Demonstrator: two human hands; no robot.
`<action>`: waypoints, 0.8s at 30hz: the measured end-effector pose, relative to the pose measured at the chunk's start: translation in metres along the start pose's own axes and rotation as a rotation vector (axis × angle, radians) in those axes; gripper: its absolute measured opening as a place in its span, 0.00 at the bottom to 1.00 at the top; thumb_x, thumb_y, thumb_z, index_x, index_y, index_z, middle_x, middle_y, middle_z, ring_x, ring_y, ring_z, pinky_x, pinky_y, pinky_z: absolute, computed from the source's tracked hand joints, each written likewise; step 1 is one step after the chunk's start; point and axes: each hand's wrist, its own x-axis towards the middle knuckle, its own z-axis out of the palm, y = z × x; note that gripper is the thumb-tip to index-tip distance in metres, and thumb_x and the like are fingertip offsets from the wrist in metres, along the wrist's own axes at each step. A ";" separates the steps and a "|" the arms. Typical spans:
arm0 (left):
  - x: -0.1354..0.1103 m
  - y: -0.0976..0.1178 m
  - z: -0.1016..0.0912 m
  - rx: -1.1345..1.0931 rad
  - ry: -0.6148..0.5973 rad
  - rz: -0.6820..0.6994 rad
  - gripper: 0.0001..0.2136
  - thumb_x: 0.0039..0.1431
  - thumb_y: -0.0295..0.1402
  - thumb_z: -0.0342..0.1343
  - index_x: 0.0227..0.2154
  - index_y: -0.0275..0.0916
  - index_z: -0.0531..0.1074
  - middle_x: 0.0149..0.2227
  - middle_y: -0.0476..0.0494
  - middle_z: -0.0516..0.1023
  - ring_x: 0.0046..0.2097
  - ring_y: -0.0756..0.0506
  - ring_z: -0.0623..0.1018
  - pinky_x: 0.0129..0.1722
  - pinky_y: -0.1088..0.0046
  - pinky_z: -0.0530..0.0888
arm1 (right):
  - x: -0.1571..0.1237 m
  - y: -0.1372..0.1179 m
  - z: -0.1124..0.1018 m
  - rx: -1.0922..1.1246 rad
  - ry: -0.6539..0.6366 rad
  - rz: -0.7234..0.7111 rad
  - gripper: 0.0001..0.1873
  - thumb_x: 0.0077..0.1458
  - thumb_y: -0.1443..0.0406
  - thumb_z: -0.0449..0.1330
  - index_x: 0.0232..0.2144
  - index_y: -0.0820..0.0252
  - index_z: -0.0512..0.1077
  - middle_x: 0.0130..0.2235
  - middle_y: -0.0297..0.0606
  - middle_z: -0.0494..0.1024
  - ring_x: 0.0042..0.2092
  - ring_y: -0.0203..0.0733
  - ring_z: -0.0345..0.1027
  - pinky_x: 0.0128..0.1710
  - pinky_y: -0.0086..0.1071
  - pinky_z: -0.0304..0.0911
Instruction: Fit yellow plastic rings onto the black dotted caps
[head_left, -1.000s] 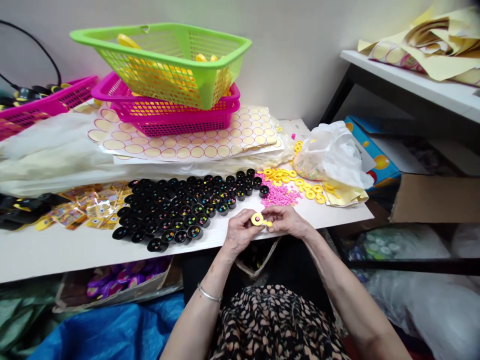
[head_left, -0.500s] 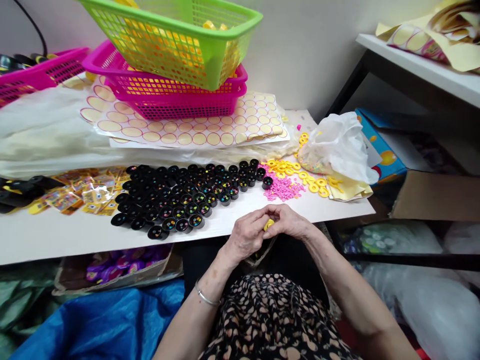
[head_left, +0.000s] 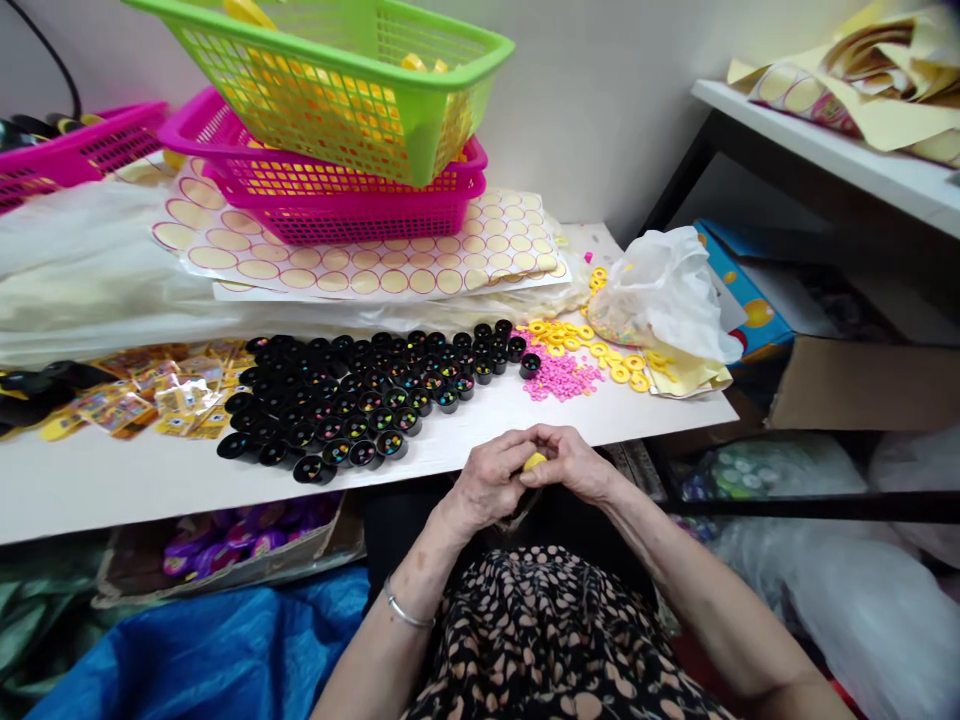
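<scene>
Two together near table [head_left: 150, 490] edge: left hand [head_left: 487, 480], right hand [head_left: 574, 463], both clamped on yellow piece [head_left: 534, 461], mostly hidden from us. We judge loose pinch could drop piece past edge, out of sight; leftward bump could topple nearest cups [head_left: 364, 455], spilling coloured bits [head_left: 390, 441].

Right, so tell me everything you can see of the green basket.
The green basket is bright lime and looks like plastic, with mesh sides, a plain flared rim and a solid near corner. Yellow pieces inside show through the mesh, and a few above the rim. It sits on a pink basket, near the wall. The picture's top edge cuts off part of it.
</scene>
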 end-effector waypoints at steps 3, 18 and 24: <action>0.003 0.002 -0.018 -0.147 -0.165 -0.134 0.17 0.44 0.20 0.51 0.38 0.39 0.74 0.34 0.44 0.74 0.32 0.50 0.72 0.31 0.76 0.70 | -0.006 0.001 0.003 -0.202 -0.044 -0.037 0.21 0.33 0.66 0.67 0.35 0.61 0.70 0.31 0.31 0.72 0.32 0.35 0.63 0.30 0.27 0.58; 0.106 -0.047 0.006 0.558 0.242 -0.254 0.04 0.52 0.30 0.52 0.31 0.37 0.70 0.31 0.45 0.71 0.33 0.47 0.70 0.32 0.73 0.64 | 0.019 0.046 0.041 -1.259 -0.033 -0.063 0.18 0.50 0.57 0.56 0.39 0.64 0.71 0.39 0.47 0.75 0.41 0.48 0.69 0.37 0.35 0.61; 0.123 -0.050 0.010 0.757 0.189 -0.292 0.05 0.54 0.33 0.51 0.30 0.37 0.69 0.31 0.41 0.73 0.34 0.44 0.72 0.32 0.72 0.64 | 0.049 0.053 0.048 -1.328 -0.141 0.234 0.14 0.43 0.64 0.61 0.35 0.64 0.74 0.39 0.48 0.77 0.41 0.51 0.71 0.36 0.36 0.66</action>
